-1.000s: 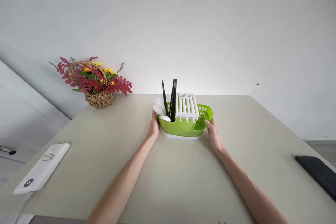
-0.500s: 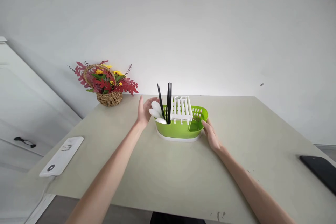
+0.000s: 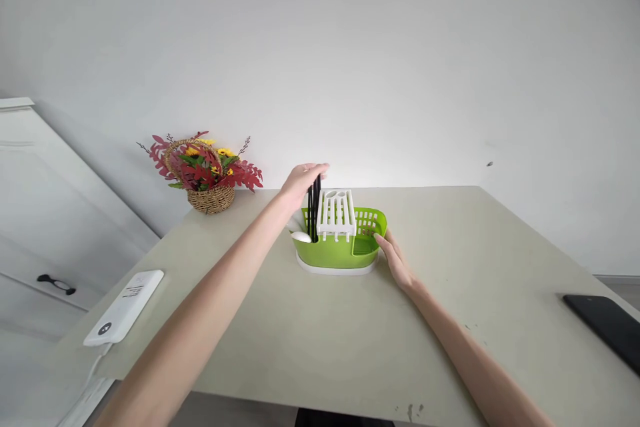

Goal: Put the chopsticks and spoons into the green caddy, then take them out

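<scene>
A green utensil holder (image 3: 330,255) with a white base stands on the table, a white slotted rack (image 3: 337,213) over its middle. Black chopsticks (image 3: 313,217) rise upright from its left end. My left hand (image 3: 303,181) closes around their upper ends, which its fingers partly cover. White spoons (image 3: 301,237) lean out at the holder's left edge, some of them hidden behind my left wrist. At the right end, my right hand (image 3: 397,263) grips the holder's wall, thumb on the rim and fingers around the outside.
A wicker basket (image 3: 213,201) of red and yellow flowers stands at the back left. On the table's left side lies a white power bank (image 3: 125,307) with a cable. A black phone (image 3: 603,323) lies at the right edge. A white cabinet (image 3: 45,213) adjoins the left side.
My left hand has moved up and right from beside the spoons to the tops of the chopsticks, which now stand closer together. My right hand stays on the holder. The view has shifted slightly.
</scene>
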`<state>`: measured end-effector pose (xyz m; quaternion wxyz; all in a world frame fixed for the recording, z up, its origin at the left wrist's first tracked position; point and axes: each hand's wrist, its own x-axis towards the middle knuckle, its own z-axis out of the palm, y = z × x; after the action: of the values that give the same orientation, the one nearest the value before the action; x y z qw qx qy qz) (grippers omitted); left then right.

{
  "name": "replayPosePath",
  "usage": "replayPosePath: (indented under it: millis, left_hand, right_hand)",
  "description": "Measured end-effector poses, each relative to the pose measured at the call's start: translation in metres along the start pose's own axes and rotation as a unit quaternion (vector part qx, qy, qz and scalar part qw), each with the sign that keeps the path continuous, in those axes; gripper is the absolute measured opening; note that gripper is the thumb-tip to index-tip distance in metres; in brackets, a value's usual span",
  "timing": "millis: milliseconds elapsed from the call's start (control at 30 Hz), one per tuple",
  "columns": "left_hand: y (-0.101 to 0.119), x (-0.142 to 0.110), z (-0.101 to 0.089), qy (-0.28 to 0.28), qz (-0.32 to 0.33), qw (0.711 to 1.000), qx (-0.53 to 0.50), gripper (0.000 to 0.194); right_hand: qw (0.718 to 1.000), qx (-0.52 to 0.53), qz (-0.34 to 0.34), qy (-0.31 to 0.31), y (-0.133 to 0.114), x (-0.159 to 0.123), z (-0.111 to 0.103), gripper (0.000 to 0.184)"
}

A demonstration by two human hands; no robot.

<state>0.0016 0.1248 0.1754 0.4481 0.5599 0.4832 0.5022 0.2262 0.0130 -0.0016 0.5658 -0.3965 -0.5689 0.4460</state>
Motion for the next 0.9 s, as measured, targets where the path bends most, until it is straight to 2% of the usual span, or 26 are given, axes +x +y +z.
replayPosePath:
  millis: [100,233,400,500,600,700,767,833,900]
  left_hand:
    - [-0.007,0.000,0.010,-0.032,-0.036,0.998,0.028,0.028]
    - [-0.016,0.000,0.008,-0.009,-0.082,0.992,0.099,0.020]
    - [-0.023,-0.002,0.002,0.009,-0.068,0.988,0.135,0.026]
    - [-0.024,-0.006,-0.001,0.009,-0.056,0.993,0.108,0.038]
    - [-0.018,-0.007,-0.009,-0.007,-0.021,1.000,0.007,0.042]
    - [-0.003,-0.001,-0.032,-0.023,0.055,0.993,-0.103,0.039]
    - [0.010,0.007,-0.058,0.004,0.106,0.977,-0.185,0.035]
    - [0.018,0.017,-0.093,0.077,0.132,0.949,-0.275,0.032]
    - [0.018,0.024,-0.134,0.167,0.138,0.908,-0.360,0.028]
  right_hand:
    - [1.000,-0.002,0.000,0.000,-0.001,0.001,0.000,0.057]
    - [1.000,-0.003,0.002,-0.004,0.000,0.002,0.000,0.055]
    - [1.000,-0.006,0.007,-0.010,0.002,0.003,-0.001,0.056]
    - [1.000,-0.009,0.008,-0.012,0.002,0.002,-0.001,0.056]
    - [1.000,-0.012,0.006,-0.015,0.002,0.002,-0.001,0.054]
    - [1.000,-0.015,0.005,-0.016,0.003,0.001,-0.001,0.053]
    - [1.000,-0.017,0.006,-0.017,0.004,0.001,-0.001,0.053]
    - [1.000,-0.018,0.008,-0.017,0.005,0.001,-0.001,0.053]
    - [1.000,-0.019,0.010,-0.016,0.006,0.002,-0.001,0.054]
